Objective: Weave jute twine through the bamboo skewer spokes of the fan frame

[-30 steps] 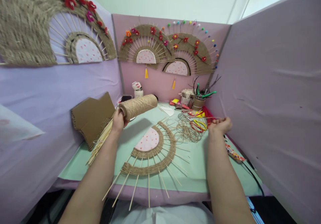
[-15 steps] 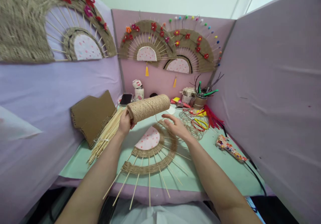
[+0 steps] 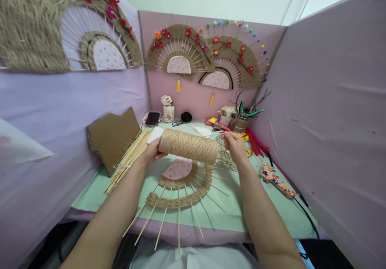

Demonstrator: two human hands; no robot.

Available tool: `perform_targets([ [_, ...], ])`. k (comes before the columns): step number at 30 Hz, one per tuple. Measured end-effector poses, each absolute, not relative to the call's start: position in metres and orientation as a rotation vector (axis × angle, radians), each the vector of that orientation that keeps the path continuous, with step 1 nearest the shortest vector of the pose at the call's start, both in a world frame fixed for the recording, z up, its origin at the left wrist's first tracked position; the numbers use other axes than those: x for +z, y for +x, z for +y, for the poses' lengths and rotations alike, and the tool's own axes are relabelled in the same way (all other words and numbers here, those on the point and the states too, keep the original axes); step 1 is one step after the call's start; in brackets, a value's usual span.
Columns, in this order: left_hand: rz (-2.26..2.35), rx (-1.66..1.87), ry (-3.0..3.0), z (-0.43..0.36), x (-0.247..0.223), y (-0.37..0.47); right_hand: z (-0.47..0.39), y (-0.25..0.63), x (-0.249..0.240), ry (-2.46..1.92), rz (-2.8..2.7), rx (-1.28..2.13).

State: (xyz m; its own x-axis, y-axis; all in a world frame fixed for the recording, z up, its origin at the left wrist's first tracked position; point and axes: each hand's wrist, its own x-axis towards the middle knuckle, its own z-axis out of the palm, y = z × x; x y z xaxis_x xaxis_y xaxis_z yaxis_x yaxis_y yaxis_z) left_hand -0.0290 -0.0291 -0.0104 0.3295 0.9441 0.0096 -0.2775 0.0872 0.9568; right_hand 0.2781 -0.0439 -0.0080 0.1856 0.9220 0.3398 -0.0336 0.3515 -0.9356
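A spool of tan twine [image 3: 188,145] lies tilted in my left hand [image 3: 152,153], whose fingers wrap round its left end. My right hand [image 3: 237,147] is closed in a pinch just past the spool's right end; what sits between its fingertips is too fine to make out. Below the spool, a half-finished woven fan [image 3: 181,203] rests on the table, its thin sticks spreading toward me. Its half-round centre [image 3: 178,170] is white with pink dots, partly covered by the spool. Yellow-handled scissors [image 3: 248,152] show partly behind my right hand.
Bundled thin sticks [image 3: 128,160] and cardboard [image 3: 113,138] lie left. Loose twine [image 3: 226,156] tangles behind the spool. A patterned glue gun [image 3: 277,180] with a cord is at right. Behind stand a tool pot [image 3: 241,122], a jar [image 3: 168,112] and a phone [image 3: 152,118].
The spool has come lower and right, its right end now tipped down toward me. My right hand has moved right and up from above the fan, its spread fingers closing into a pinch.
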Motion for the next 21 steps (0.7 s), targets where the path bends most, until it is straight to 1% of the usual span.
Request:
perform_targets([
  [2,0.680,1.104,1.009,-0.029,-0.009,-0.029,-0.045,0.285,-0.008,-0.989,-1.141,0.810],
  [5,0.577,1.207,0.916,-0.024,-0.008,-0.029,-0.048,0.285,-0.004,-0.908,-1.099,0.876],
  [8,0.646,1.271,0.910,-0.017,-0.010,-0.030,-0.052,0.285,0.003,-0.726,-1.028,0.973],
  [11,0.774,1.313,0.932,-0.011,-0.012,-0.035,-0.052,0.300,0.007,-0.560,-0.854,0.961],
  [13,0.799,1.284,0.939,-0.010,-0.013,-0.041,-0.050,0.318,0.006,-0.508,-0.656,0.892],
  [17,0.665,1.070,0.945,-0.012,-0.013,-0.056,-0.046,0.353,-0.003,-0.536,-0.216,0.769],
  [21,0.488,1.006,0.823,-0.017,-0.015,-0.059,-0.045,0.367,-0.009,-0.566,-0.085,0.676],
])
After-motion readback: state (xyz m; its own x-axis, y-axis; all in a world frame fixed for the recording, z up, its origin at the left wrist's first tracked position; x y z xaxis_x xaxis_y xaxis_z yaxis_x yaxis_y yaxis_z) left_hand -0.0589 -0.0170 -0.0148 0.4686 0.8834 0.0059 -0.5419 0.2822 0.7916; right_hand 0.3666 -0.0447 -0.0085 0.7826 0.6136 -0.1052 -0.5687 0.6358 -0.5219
